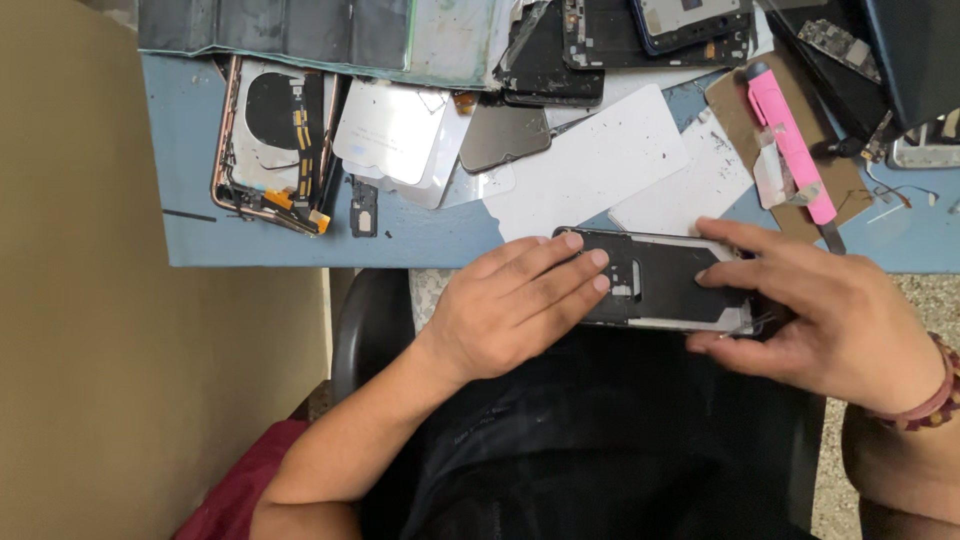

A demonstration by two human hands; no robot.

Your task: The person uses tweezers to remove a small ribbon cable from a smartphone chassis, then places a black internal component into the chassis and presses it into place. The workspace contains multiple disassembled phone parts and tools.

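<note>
Head view: blue worktable (200, 240) seen from above, strewn with phone parts; person seated at its near edge
Worktable: matte blue top, scuffed; dark screens and panels stacked along the far edge
White sheets (590, 165): flat, thin, rounded corners; laid just beyond the held phone
Open phone body (275, 140): copper-coloured rim, round dark coil and orange flex inside; well apart, far left
Pink tool (790, 150): slim plastic handle, lying on a brown card at the right
Phone frame (665, 280): black, flat, rectangular, camera cut-out near the left end; held at the table's near edge, above the lap; long axis left to right, spanning between both hands
Left hand (510, 300): fingers laid nearly flat over the frame's left end; pressing down, not curled round it
Right hand (830, 310): frame's right end pinched, fingers on top, thumb along the near edge; beaded band on the wrist
Nearer hand: neither; each end covered by one hand
</note>
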